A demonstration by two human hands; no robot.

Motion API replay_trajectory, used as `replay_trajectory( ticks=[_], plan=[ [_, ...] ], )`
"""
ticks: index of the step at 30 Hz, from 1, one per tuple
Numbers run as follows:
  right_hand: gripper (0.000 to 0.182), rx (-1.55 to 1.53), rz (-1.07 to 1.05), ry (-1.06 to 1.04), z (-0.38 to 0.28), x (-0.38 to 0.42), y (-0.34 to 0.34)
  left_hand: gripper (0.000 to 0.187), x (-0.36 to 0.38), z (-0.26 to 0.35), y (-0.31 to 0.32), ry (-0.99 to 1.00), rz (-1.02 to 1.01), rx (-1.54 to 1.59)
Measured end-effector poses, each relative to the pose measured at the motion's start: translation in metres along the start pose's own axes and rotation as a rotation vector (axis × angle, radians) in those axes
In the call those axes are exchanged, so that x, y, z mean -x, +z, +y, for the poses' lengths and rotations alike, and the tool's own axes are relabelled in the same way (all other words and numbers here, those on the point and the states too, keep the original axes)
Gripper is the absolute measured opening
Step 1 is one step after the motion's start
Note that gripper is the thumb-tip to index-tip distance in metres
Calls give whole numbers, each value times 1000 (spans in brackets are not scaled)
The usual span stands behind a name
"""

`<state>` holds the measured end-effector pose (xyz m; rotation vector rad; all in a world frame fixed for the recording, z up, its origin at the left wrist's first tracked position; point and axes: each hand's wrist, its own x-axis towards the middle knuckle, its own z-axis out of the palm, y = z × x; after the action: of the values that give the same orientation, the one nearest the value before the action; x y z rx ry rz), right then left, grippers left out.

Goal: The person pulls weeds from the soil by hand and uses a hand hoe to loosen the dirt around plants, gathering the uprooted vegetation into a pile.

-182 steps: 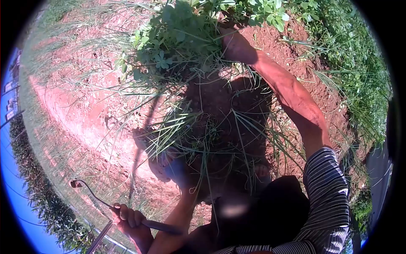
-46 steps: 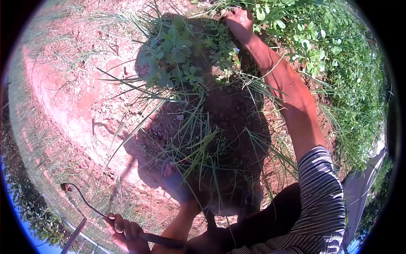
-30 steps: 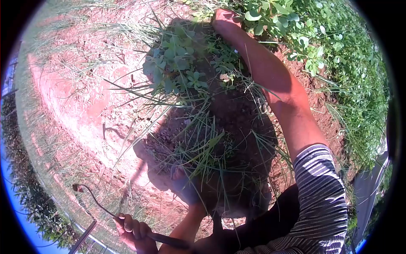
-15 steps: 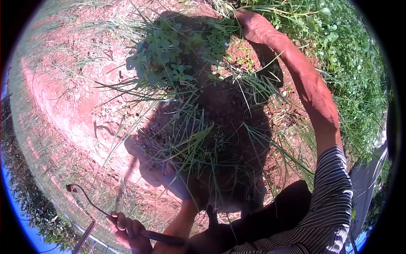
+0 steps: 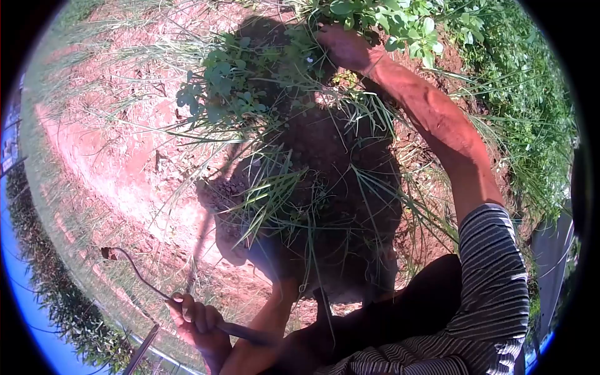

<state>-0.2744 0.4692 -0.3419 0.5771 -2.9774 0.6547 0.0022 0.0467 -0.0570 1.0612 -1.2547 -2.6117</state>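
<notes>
Head view: from where I stand, the person's bare right grip [image 5: 344, 47] reaches well forward, low over the soil, its fingertips lost among stems and leaves; I can't tell whether they are pinching anything or lying loose. Just ahead of it and to its right spreads a bright green, broad-leaved plant [image 5: 428, 40], lit by the sun. To its left, in the person's shadow, sits a darker bluish-green leafy clump [image 5: 219, 81].

The left grip [image 5: 200, 322] is much nearer the body, fingers wrapped firmly around a dark hand tool with a straight handle [image 5: 240, 331]. The tool's thin, curved neck runs forward and left from that grip to a small brown head, while the handle's end points back to the right.

Between the two grips lie long, thin, green grassy blades [image 5: 275, 187] over loose reddish soil [image 5: 140, 159], much of it under a broad shadow. Behind the right grip, the bare forearm runs back into a dark-and-white striped sleeve [image 5: 497, 269]. Farther left of the left grip stands a dark green hedge [image 5: 37, 262].
</notes>
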Motion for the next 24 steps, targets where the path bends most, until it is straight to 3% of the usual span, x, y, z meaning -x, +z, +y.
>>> replay_trajectory(
  ticks=[3, 10, 11, 14, 16, 20, 21, 23, 24],
  plan=[
    [39, -93, -2, -157, 13, -4, -10, 31, 0, 3, -6, -32, -37, 4],
    [36, 83, -206, -99, 15, -3, -16, 23, 0, 1, -18, -1, -119, -29],
    [37, 130, -91, -70, 16, 1, -14, 24, 1, 2, -19, -19, -93, -26],
    [31, 228, -219, 14, 12, 6, -12, 34, 1, 5, -20, -44, -72, -36],
    [37, 242, -170, -33, 19, 10, -1, 41, 0, 1, -15, -24, -148, -59],
    [41, 215, -215, -108, 28, 10, -5, 36, -1, -1, -11, -49, -180, -42],
    [37, 179, -223, -77, 29, 11, -4, 27, 0, -2, -7, -35, -152, -42],
    [41, 279, -200, -155, 48, 27, 10, 31, 4, -5, 2, -12, -92, -40],
    [43, 331, -189, -198, 54, 35, 13, 24, 4, -3, -2, -22, -100, -39]
  ],
)
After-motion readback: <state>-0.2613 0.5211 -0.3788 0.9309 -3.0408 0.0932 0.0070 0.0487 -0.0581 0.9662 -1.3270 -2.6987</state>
